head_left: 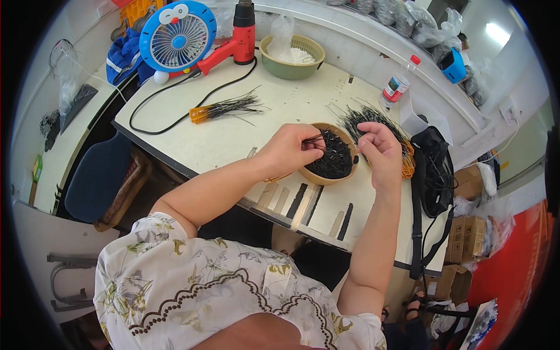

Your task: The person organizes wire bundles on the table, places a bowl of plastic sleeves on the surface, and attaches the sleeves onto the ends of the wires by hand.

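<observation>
My left hand (291,149) is closed around a bunch of thin black wires (315,140), whose tips stick out over a tan bowl (328,180). Yellow ends of wire (279,177) show below that wrist. Small black pieces (333,157) fill much of the bowl. Just right of its rim, my right hand (382,149) is raised with thumb and fingers curled toward each other; anything between them is too small to make out. Behind it lies a large bundle of black wires with orange-yellow ends (407,158). A smaller such bundle (224,108) rests farther left on the table.
The cream table (175,137) carries a blue fan (179,41), a red heat gun (238,44) with a looping black cord, a green basket (291,69) and a plastic bottle (395,90). Dark strips (296,201) line the near edge. A black bag (433,175) lies at right.
</observation>
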`<state>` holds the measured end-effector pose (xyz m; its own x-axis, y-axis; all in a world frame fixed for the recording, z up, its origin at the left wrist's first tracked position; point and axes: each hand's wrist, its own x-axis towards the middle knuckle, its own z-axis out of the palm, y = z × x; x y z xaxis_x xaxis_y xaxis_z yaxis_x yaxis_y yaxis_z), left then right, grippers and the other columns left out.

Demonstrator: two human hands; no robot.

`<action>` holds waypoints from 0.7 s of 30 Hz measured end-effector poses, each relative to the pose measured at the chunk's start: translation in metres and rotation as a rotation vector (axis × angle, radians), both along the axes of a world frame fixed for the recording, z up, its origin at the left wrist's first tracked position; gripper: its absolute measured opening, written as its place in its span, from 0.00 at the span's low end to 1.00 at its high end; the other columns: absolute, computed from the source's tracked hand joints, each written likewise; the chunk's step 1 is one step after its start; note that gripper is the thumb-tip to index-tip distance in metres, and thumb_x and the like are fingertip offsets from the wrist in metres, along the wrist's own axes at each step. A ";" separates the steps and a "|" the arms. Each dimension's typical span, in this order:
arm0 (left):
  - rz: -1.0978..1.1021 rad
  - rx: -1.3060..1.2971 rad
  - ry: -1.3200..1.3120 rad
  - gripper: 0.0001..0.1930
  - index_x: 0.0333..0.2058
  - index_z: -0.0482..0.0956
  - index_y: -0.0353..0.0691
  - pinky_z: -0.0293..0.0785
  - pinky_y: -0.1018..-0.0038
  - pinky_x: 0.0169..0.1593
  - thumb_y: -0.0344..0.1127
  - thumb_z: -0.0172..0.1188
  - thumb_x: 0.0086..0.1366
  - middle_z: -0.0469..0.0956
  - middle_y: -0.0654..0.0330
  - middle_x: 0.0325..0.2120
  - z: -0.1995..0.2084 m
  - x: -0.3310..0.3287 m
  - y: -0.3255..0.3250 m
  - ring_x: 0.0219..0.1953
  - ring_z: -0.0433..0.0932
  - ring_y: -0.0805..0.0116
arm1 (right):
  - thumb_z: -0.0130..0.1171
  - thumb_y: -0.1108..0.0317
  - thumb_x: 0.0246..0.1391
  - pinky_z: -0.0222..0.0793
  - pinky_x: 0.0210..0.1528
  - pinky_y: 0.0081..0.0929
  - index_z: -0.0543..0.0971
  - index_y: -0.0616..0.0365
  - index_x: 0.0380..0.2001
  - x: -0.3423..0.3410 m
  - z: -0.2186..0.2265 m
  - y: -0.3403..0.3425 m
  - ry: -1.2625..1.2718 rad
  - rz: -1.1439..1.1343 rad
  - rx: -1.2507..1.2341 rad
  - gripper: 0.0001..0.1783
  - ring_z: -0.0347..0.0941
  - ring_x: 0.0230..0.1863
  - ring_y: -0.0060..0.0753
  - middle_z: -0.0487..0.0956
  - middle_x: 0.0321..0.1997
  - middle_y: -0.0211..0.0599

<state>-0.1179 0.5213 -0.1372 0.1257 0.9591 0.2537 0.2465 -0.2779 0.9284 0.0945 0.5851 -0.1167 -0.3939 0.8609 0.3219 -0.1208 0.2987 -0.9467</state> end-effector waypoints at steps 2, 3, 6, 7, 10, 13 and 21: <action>0.010 0.022 -0.014 0.03 0.27 0.75 0.31 0.69 0.78 0.32 0.24 0.59 0.53 0.72 0.63 0.20 0.000 0.000 0.000 0.25 0.68 0.78 | 0.54 0.79 0.51 0.64 0.36 0.14 0.74 0.65 0.43 0.000 0.000 0.000 0.005 -0.002 0.002 0.14 0.69 0.30 0.16 0.74 0.27 0.26; 0.012 0.024 -0.014 0.03 0.27 0.75 0.31 0.69 0.78 0.32 0.24 0.59 0.53 0.72 0.63 0.20 0.000 0.000 0.000 0.25 0.68 0.78 | 0.54 0.79 0.51 0.64 0.36 0.14 0.74 0.65 0.43 -0.001 0.000 0.000 0.015 0.005 -0.009 0.14 0.69 0.30 0.16 0.74 0.27 0.26; 0.000 0.009 0.004 0.03 0.29 0.76 0.32 0.69 0.80 0.34 0.24 0.60 0.54 0.73 0.64 0.22 -0.001 -0.002 0.001 0.27 0.69 0.79 | 0.55 0.79 0.51 0.64 0.36 0.14 0.74 0.65 0.43 -0.002 0.000 -0.001 0.024 0.008 -0.025 0.14 0.69 0.29 0.16 0.74 0.27 0.26; -0.013 -0.009 0.023 0.04 0.30 0.77 0.32 0.70 0.81 0.35 0.24 0.61 0.55 0.73 0.66 0.25 -0.001 -0.003 0.001 0.29 0.70 0.81 | 0.55 0.79 0.51 0.64 0.36 0.14 0.74 0.65 0.43 -0.003 0.000 -0.001 0.025 0.006 -0.031 0.14 0.69 0.29 0.16 0.74 0.27 0.26; -0.012 0.001 0.043 0.03 0.30 0.77 0.33 0.69 0.81 0.35 0.24 0.61 0.55 0.73 0.66 0.24 0.000 -0.003 0.000 0.29 0.70 0.81 | 0.54 0.79 0.51 0.64 0.37 0.14 0.75 0.65 0.43 -0.003 0.000 -0.002 0.021 0.000 -0.029 0.13 0.69 0.29 0.16 0.74 0.27 0.26; -0.014 -0.004 0.022 0.03 0.29 0.77 0.33 0.69 0.81 0.35 0.24 0.61 0.55 0.73 0.66 0.24 0.000 -0.003 0.000 0.29 0.70 0.80 | 0.54 0.79 0.51 0.64 0.37 0.14 0.75 0.65 0.43 -0.003 0.000 -0.002 0.035 0.009 -0.016 0.13 0.69 0.29 0.16 0.74 0.26 0.26; -0.009 -0.022 0.039 0.03 0.29 0.77 0.33 0.69 0.81 0.35 0.24 0.60 0.55 0.73 0.66 0.25 0.000 -0.002 0.001 0.29 0.70 0.80 | 0.55 0.79 0.51 0.64 0.38 0.14 0.74 0.64 0.43 -0.002 -0.001 -0.001 0.014 0.030 0.001 0.14 0.69 0.30 0.16 0.74 0.26 0.26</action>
<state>-0.1200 0.5219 -0.1369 0.1434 0.9632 0.2275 0.2801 -0.2600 0.9241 0.0925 0.5844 -0.1177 -0.4149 0.8486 0.3282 -0.1430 0.2954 -0.9446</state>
